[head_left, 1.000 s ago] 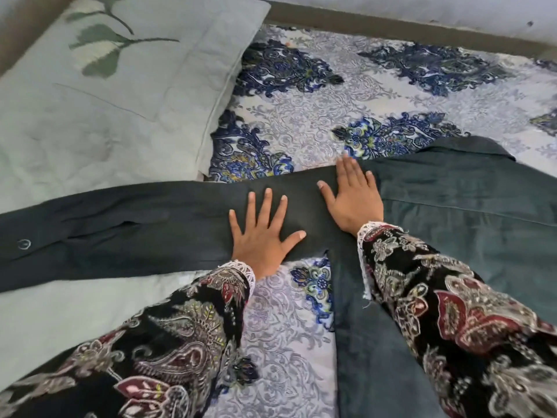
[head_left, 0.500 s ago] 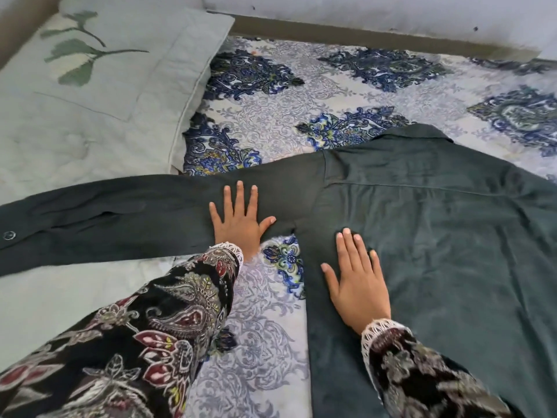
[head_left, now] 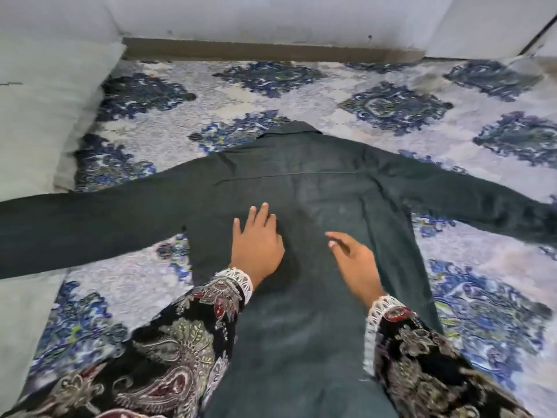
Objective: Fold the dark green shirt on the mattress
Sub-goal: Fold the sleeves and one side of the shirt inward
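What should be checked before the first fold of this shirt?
1. Shirt lies spread flat, back up: ok.
2. Both sleeves stretched out sideways: ok, though their ends run out of view.
3. Collar lies flat at the far end: ok.
4. Left hand rests flat on the shirt: ok.
5. Right hand touching the cloth: cannot tell, blurred.
6. Hem smooth: cannot tell, hidden by the arms.

no readable text, labels or numbers
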